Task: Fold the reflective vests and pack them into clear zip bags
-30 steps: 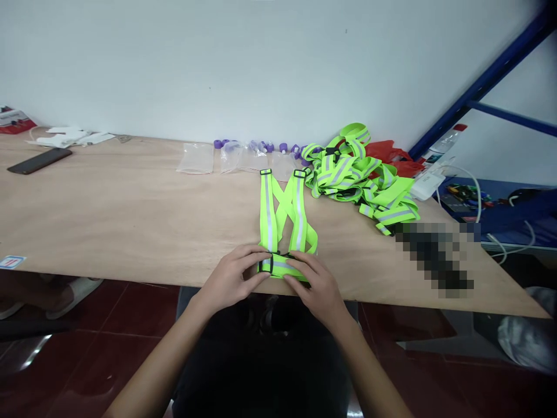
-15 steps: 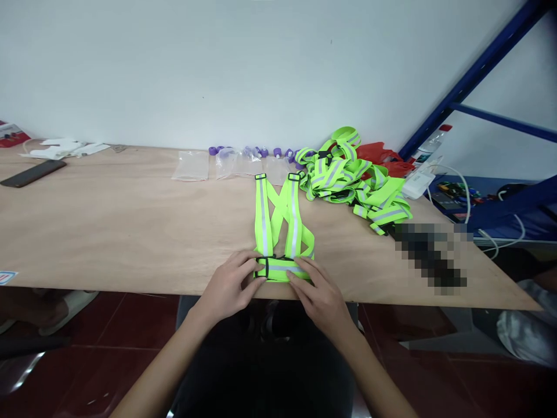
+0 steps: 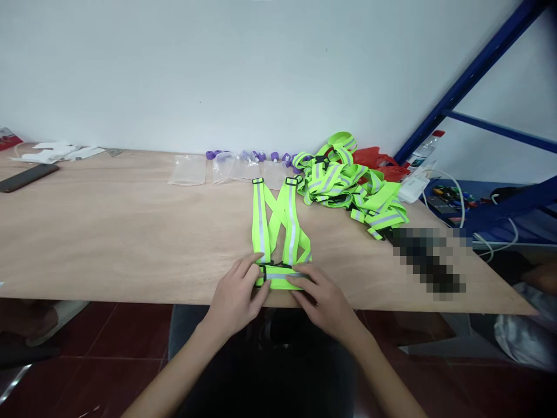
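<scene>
A neon-yellow reflective harness vest [image 3: 278,217] with grey stripes lies flat near the table's front edge. Its shoulder straps cross behind and point to the wall, with black buckles at their far ends. The waist band [image 3: 278,277] is folded across the near side. My left hand [image 3: 235,293] grips the band's left end beside a black slider, thumb at the lower edge. On the right end, my right hand [image 3: 324,299] holds the band with its fingers over the top and thumb below.
A heap of similar vests [image 3: 348,183] lies right, before a red plastic bag [image 3: 378,162]. Clear bags [image 3: 188,170] and purple-capped items [image 3: 261,155] line the wall. A phone [image 3: 28,177] lies far left. A bottle [image 3: 424,151] and white power strip [image 3: 413,187] stand right, beside a blue frame [image 3: 470,75].
Both hands stay on the waist band, with the left fingers slightly shifted. The whole view has moved a little; the vest lies much as before.
</scene>
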